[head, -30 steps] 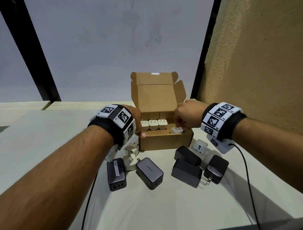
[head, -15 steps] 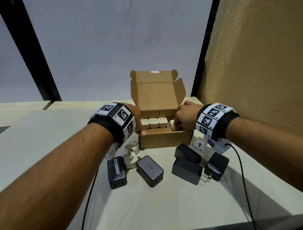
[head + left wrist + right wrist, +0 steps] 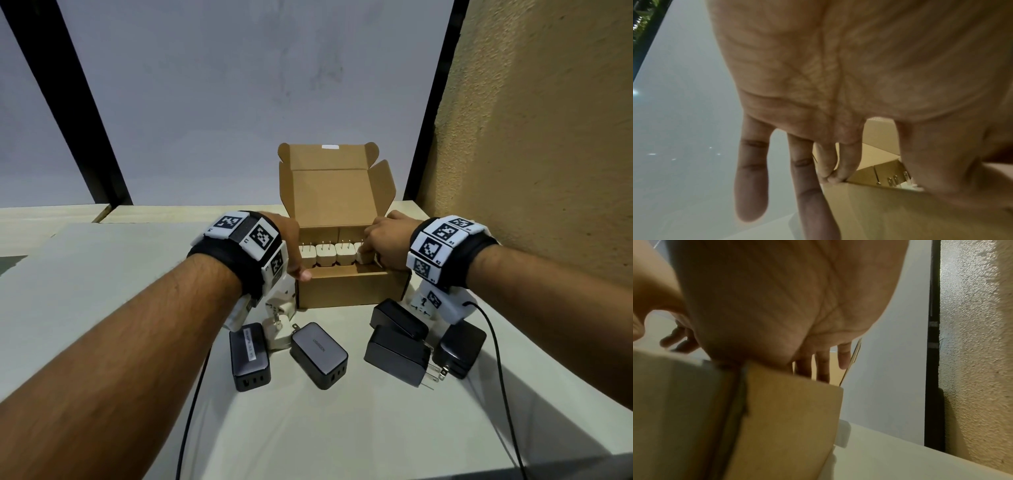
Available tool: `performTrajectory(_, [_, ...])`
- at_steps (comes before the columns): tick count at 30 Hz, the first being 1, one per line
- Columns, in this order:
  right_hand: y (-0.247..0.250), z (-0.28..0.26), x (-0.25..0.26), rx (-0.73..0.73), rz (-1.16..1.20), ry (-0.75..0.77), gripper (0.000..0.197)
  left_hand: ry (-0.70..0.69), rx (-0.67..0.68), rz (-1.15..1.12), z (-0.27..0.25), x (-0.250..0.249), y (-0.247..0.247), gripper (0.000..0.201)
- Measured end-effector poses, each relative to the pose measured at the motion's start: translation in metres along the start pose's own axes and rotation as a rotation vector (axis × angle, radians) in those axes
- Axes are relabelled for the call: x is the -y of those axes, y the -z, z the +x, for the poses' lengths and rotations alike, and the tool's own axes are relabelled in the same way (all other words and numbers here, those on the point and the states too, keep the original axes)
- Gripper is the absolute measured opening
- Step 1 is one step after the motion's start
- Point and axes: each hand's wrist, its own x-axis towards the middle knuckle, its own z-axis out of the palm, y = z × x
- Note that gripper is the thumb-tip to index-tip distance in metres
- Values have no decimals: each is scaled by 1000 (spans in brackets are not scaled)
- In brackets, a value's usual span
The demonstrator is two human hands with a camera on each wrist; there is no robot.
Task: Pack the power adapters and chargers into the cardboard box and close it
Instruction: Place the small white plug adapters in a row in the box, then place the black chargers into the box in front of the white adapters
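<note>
1. Cardboard box point(image 3: 349, 291) open on bench point(image 3: 102, 274), lid standing at far side. Row of white chargers point(image 3: 325, 255) upright along far part of box, prongs up.
2. Right hand point(image 3: 385, 245) over right end of box, fingers curled down onto fourth white charger point(image 3: 363, 255). Compared with a second ago: that charger then lay low and apart in the near right part of box; now tipped up and touching the end of the row. Grip itself partly hidden; looks like a pinch.
3. Left hand point(image 3: 291, 246) at left wall of box, fingers straight, thumb on near left corner; steadying, holding nothing. Same spot as earlier.
4. Not yet packed: dark power adapters point(image 3: 397, 356) on bench near the box, two left, three right; white adapters point(image 3: 279, 308) under left wrist, another under right wrist.
5. Judgement: first row about complete; near part of box free for larger bricks. Closing well off.
</note>
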Motion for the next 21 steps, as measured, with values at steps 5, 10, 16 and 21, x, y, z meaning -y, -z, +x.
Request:
performTrajectory(5, [9,-28,-8,-158,115,-33,43,-55,-82,6,-7,0,0,53])
performTrajectory(10, [7,-66,-20,-170,280,-93,28,-14,-46,-21,-9,-3,3,48])
performTrajectory(16, [-10,-89,-23,-45,474,-144,31,35,-63,-66,-12,-1,1,66])
performTrajectory(21, [-20,-118,-17,124,517,-71,46,27,-17,-63,-23,-6,9,62])
